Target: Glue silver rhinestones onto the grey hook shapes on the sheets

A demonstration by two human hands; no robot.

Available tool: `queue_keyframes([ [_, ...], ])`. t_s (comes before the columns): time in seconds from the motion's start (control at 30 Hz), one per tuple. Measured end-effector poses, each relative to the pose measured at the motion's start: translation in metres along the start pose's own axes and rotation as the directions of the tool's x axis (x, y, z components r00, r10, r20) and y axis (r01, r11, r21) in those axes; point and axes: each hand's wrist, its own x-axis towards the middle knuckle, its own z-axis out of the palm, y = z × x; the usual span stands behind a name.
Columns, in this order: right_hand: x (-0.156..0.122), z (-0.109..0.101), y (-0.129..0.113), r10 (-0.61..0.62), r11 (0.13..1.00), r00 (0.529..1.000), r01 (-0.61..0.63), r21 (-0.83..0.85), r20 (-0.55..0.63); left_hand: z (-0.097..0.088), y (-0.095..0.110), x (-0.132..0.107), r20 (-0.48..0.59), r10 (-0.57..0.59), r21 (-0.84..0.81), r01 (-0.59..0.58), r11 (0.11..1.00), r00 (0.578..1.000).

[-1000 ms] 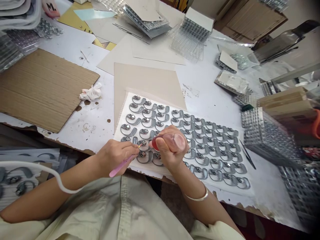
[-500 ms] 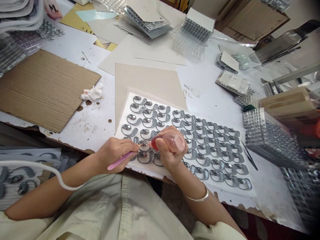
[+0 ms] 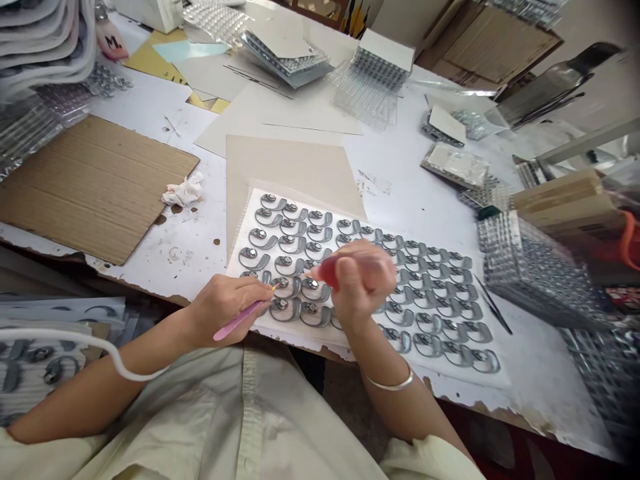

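Note:
My left hand (image 3: 227,310) grips a pink applicator stick (image 3: 237,321), whose fine tip rests at a silver-grey curved piece with a round rhinestone (image 3: 286,288). That piece lies in rows of similar ones on a white sheet (image 3: 440,371). My right hand (image 3: 363,280), blurred by motion, wraps around a translucent squeeze bottle with a red nozzle (image 3: 327,272), and its fingers hide most of the bottle. The hand hovers over the sheet and covers several pieces.
A beige card (image 3: 285,167) lies under the sheet's far edge. To the left are a corrugated cardboard sheet (image 3: 95,183) and crumpled tissue (image 3: 183,191). Stacked clear trays of rhinestones (image 3: 537,270) and tweezers (image 3: 493,305) lie to the right. The table edge runs close to my body.
My right hand and the bottle have moved right and up, away from the pieces by the stick. The left hand stays nearly still, and the view has shifted slightly.

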Motion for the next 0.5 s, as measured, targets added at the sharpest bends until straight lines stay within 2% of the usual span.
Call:
queue_keyframes([
  [0.07,0.011,-0.008,-0.002,0.080,0.996,0.988,-0.076,0.036,-0.133,-0.003,0.008,0.001,-0.050,0.015,0.037,-0.013,0.999,0.999],
  [0.1,0.016,-0.012,-0.005,0.152,0.987,0.976,-0.141,0.078,-0.157,-0.003,0.012,0.001,-0.065,0.023,0.061,-0.019,0.998,0.998],
  [0.17,0.023,-0.022,-0.013,0.315,0.941,0.940,-0.291,0.174,-0.128,-0.004,0.022,-0.001,-0.063,0.039,0.111,-0.032,0.993,0.997],
  [0.23,0.024,-0.029,-0.022,0.411,0.893,0.909,-0.386,0.231,-0.073,-0.002,0.030,-0.007,-0.041,0.059,0.156,-0.052,0.986,0.997],
  [0.4,0.001,-0.033,-0.034,0.482,0.845,0.876,-0.474,0.249,0.033,0.008,0.037,-0.027,0.018,0.093,0.238,-0.094,0.967,0.996],
  [0.47,-0.012,-0.028,-0.033,0.458,0.868,0.889,-0.454,0.202,0.028,0.012,0.037,-0.033,0.048,0.089,0.248,-0.098,0.964,0.995],
  [0.5,-0.017,-0.026,-0.033,0.405,0.904,0.914,-0.406,0.135,0.031,0.013,0.037,-0.034,0.061,0.088,0.255,-0.101,0.962,0.994],
])
